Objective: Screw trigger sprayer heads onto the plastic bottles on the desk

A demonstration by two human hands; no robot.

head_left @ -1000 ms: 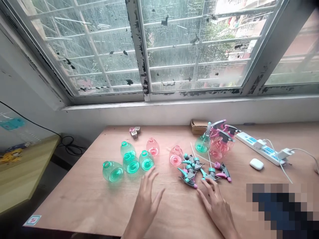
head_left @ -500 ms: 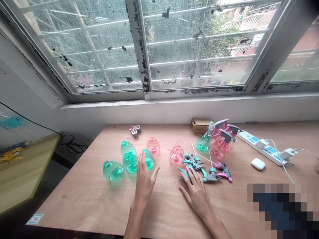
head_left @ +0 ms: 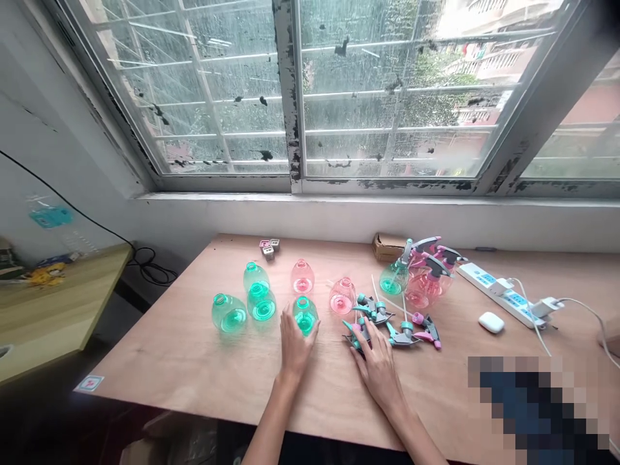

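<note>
My left hand is closed around the lower sides of a green see-through spray bottle with no top on, its thumb on the right side. Several more open-necked green bottles stand to the left. Two pink open bottles are farther back. My right hand has its curled fingers on a grey, teal and pink trigger spray head at the near left of a pile; the grip is partly hidden. Other spray heads with white tubes lie beside it.
Bottles with spray heads fitted stand at the back right, near a cardboard box. A power strip with cables and a white case lie to the right. Small cubes sit at the back left. A window is behind the table.
My left hand has come down and closed on the nearest green bottle, which now stands nearer and apart from the others. My right hand has stayed at the spray heads. The view has shifted slightly.
</note>
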